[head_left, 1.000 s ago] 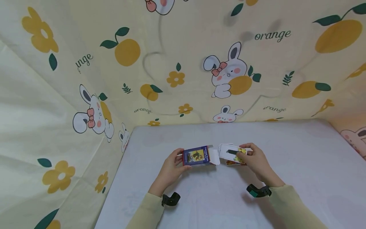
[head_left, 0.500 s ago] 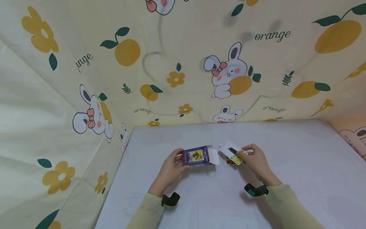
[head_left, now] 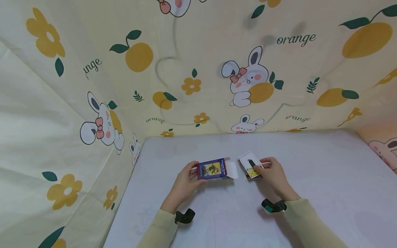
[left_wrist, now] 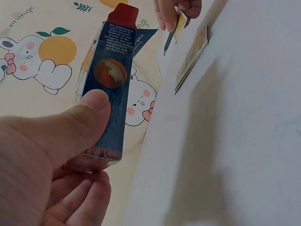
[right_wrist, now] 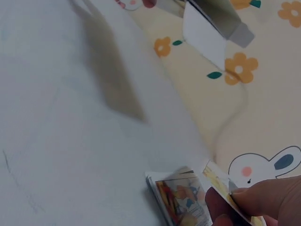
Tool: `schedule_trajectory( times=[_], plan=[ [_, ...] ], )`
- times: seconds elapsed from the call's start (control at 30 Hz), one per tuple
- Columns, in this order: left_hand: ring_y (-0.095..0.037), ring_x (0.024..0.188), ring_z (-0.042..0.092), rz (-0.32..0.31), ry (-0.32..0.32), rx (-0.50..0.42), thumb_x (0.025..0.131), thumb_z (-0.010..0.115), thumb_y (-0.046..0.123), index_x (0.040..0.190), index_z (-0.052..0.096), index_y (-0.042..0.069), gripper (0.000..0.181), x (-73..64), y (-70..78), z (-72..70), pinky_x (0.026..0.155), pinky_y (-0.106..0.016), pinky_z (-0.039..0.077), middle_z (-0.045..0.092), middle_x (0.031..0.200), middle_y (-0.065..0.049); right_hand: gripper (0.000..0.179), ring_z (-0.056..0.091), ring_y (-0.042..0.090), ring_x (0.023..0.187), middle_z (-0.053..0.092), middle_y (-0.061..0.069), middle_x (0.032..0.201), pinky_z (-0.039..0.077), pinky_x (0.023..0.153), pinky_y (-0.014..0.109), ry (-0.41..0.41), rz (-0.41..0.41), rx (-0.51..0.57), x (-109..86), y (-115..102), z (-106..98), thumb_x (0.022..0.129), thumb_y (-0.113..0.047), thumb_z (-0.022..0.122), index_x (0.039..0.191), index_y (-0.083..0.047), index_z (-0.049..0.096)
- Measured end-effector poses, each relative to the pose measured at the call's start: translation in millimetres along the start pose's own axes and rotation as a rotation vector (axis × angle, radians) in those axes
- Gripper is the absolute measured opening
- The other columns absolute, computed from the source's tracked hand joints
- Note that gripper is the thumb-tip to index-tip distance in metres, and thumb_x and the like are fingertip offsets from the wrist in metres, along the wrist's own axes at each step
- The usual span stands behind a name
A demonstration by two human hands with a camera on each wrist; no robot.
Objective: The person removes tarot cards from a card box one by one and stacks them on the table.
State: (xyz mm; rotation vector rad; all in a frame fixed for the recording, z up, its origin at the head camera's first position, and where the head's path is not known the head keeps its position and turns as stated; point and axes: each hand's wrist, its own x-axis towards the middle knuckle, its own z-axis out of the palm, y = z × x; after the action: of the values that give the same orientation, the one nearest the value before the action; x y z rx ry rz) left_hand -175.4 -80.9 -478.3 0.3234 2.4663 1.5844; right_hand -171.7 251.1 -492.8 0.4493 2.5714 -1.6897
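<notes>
My left hand (head_left: pixel 183 184) grips a dark blue card box (head_left: pixel 212 169) by its left end, thumb along the near side. The box's right end is open, with white flaps folded out. In the left wrist view, the printed narrow side of the box (left_wrist: pixel 112 80) faces the camera. My right hand (head_left: pixel 276 175) pinches a picture card (head_left: pixel 250 162) between thumb and fingers. Just under that card lies a small stack of cards (right_wrist: pixel 181 197) on the table, picture side up, partly hidden by the held card in the head view.
A white cloth covers the table (head_left: pixel 217 213). Behind it hangs a cream curtain (head_left: pixel 198 38) printed with rabbits and oranges, and it continues down the left side. Dark bands with small devices (head_left: pixel 185 216) sit on both wrists.
The card in my right hand has turned from lying nearly sideways to a steeper slant, and now covers more of the stack. My right hand has shifted slightly left; the left hand stays still.
</notes>
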Motion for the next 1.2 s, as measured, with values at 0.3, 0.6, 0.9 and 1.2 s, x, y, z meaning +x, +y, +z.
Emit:
schedule_trajectory(
  times=[0.3, 0.6, 0.9, 1.2],
  plan=[
    [-0.023, 0.122, 0.054, -0.024, 0.005, 0.025, 0.079, 0.081, 0.025, 0.145, 0.04, 0.017, 0.078, -0.7, -0.5, 1.5, 0.095, -0.031, 0.051, 0.052, 0.136, -0.012, 0.046, 0.054, 0.02, 0.073, 0.052, 0.014, 0.092, 0.051, 0.051, 0.024, 0.04, -0.02, -0.091, 2.7, -1, 9, 0.091, -0.017, 0.066, 0.126, 0.004, 0.044],
    [-0.024, 0.122, 0.054, -0.017, 0.0, 0.025, 0.079, 0.081, 0.025, 0.145, 0.039, 0.014, 0.079, -0.7, 0.7, 2.5, 0.096, -0.032, 0.051, 0.052, 0.135, -0.013, 0.044, 0.052, 0.025, 0.079, 0.053, 0.015, 0.096, 0.045, 0.058, 0.029, 0.072, -0.039, -0.212, 1.6, -4, 16, 0.092, -0.022, 0.063, 0.125, 0.002, 0.045],
    [-0.025, 0.122, 0.054, -0.008, -0.003, 0.015, 0.079, 0.082, 0.025, 0.144, 0.04, 0.016, 0.078, -0.9, 1.5, 2.3, 0.096, -0.033, 0.051, 0.052, 0.136, -0.014, 0.05, 0.053, 0.026, 0.073, 0.059, 0.021, 0.096, 0.04, 0.054, 0.029, 0.052, -0.025, -0.375, -1.0, 1, 17, 0.089, -0.025, 0.067, 0.12, 0.006, 0.043],
    [-0.025, 0.122, 0.054, -0.01, -0.001, 0.015, 0.079, 0.082, 0.025, 0.145, 0.04, 0.015, 0.079, 0.0, 1.7, 3.6, 0.095, -0.032, 0.051, 0.052, 0.136, -0.014, 0.051, 0.05, 0.03, 0.075, 0.054, 0.02, 0.089, 0.04, 0.057, 0.032, 0.055, -0.023, -0.448, 3.3, 3, 18, 0.085, -0.029, 0.07, 0.109, 0.008, 0.046]
  ],
)
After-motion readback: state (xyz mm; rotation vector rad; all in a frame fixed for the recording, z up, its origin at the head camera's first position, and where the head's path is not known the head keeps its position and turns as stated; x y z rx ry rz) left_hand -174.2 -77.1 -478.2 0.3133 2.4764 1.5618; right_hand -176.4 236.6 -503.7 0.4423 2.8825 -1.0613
